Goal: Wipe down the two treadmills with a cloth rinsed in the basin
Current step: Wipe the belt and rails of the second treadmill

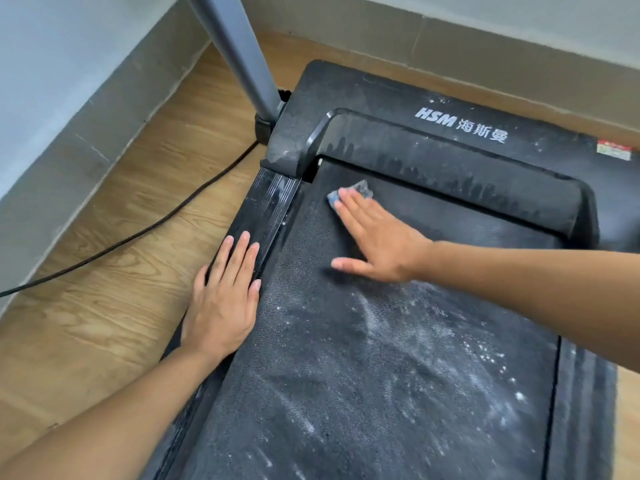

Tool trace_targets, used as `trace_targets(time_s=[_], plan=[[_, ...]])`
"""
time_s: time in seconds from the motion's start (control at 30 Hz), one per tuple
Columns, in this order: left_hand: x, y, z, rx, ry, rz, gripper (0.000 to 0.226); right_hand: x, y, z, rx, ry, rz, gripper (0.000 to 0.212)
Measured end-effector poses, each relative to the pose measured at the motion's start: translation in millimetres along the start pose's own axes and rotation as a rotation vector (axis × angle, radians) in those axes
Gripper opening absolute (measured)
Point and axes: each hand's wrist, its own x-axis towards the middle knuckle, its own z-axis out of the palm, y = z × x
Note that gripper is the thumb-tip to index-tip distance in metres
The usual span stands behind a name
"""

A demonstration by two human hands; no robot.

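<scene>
Wiping the belt [311, 410]: right hand [377, 237] presses the cloth [362, 189], left hand [225, 299] braces the rail [270, 202], grips flat; dusty lower patch [415, 341] likely next.

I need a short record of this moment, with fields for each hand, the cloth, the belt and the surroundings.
belt: black, white dust streaks on its near part
cloth: small, grey-blue, at the belt's far end, mostly hidden under the right hand
right hand: flat, pressing the cloth down
left hand: flat on the left side rail
motor cover: black, dusty, marked HSM
floor: wood, with a black cable lying on it
</scene>
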Motion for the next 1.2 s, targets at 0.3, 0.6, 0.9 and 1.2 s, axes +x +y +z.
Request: trace_targets(time_s=[0.3,0.6,0.9,1.2], plan=[[-0.8,0.0,0.4,-0.046,-0.001,-0.023,0.062,-73.0,-4.6,22.2,-0.138,-0.087,-0.219,0.104],[1.2,3.3,2.2,0.009,-0.016,-0.014,0.063,-8.7,2.2,6.0,0.021,0.070,0.083,0.112],[4.1,4.9,0.1,0.037,-0.030,-0.006,0.063,-14.1,18.6,7.1,-0.104,0.055,-0.093,0.107],[2.7,1.3,3.6,0.057,-0.021,-0.007,0.063,-86.7,-79.4,41.0,-0.039,-0.091,-0.288,0.114]])
